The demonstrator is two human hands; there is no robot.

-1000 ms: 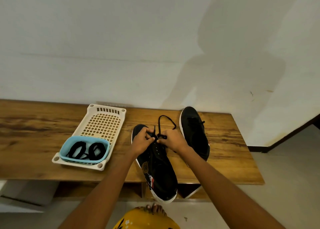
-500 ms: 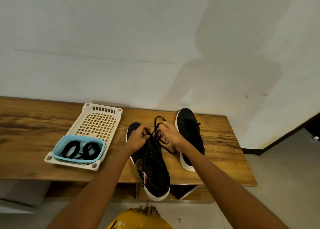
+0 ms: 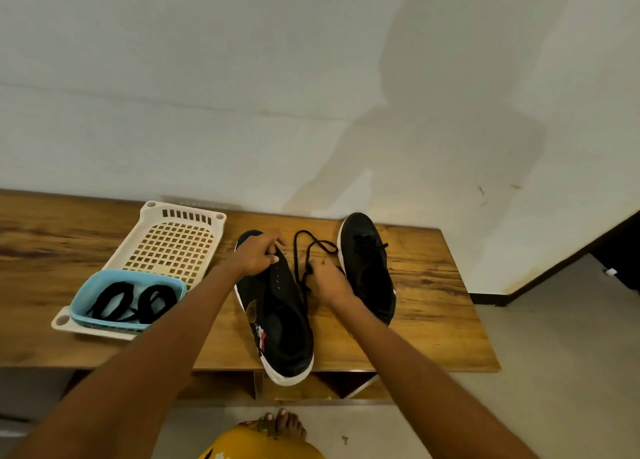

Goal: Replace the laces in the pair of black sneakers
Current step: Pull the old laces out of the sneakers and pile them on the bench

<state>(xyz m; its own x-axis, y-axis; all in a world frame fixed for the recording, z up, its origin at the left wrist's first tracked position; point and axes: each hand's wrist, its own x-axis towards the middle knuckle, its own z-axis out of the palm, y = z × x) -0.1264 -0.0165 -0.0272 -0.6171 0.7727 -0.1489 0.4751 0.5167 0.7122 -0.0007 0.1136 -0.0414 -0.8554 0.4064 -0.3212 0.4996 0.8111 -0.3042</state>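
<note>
Two black sneakers with white soles lie on the wooden bench. The near sneaker (image 3: 277, 320) has its heel over the front edge; its upper eyelets are bare. My left hand (image 3: 258, 256) grips its toe end. My right hand (image 3: 329, 282) pinches the loose black lace (image 3: 308, 250), which loops up between the two shoes. The second sneaker (image 3: 369, 268) stands just right of my right hand with its lace still threaded. Two coiled black laces (image 3: 133, 301) lie in a small blue tub (image 3: 100, 285).
The blue tub sits in the near end of a cream perforated tray (image 3: 173, 236) at the left of the bench (image 3: 433, 302). The wall runs right behind the bench. My bare foot (image 3: 284, 424) and yellow clothing show below the bench's front edge.
The lace has come further out of the near sneaker. My right hand moved right and toward me with it; my left hand shifted up onto the toe.
</note>
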